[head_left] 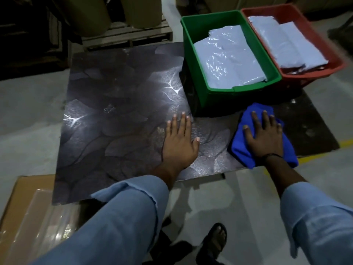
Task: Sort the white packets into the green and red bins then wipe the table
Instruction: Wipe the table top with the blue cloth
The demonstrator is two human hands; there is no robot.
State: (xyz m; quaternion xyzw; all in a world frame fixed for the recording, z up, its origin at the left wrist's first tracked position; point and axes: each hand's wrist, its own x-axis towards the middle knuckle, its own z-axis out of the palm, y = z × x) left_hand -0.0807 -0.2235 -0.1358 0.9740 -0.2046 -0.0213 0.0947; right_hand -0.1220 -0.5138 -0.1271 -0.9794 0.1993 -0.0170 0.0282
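Blue cloth (239,150), soft and bunched into folds, lies under the right hand (264,134), whose fingers are spread flat and press it onto the dark patterned table (118,111); nothing curls round it. The left hand (180,142) rests just beside it, palm down on the bare top with fingers straight, holding nothing. A cloth like that looks light and limp, so it would likely slide well under a flat palm but ride up or unfold if pushed from one corner; pressing through its thick middle seems the safest hold. The tabletop looks glossy where the light catches it, beyond the left hand. Just past the right hand's fingertips stands the green bin (215,96), with white packets (229,62) in it, thin and slippery-looking. The red bin (315,73) sits against it, further out to the right, also holding packets. No packets show on the table, so the sorting looks done and the wiping is the step in hand. The bins block any forward sweep on the right, so the open stretch lies beyond the left hand. A cardboard box (24,207) sits low on the floor, behind and outside the left forearm.
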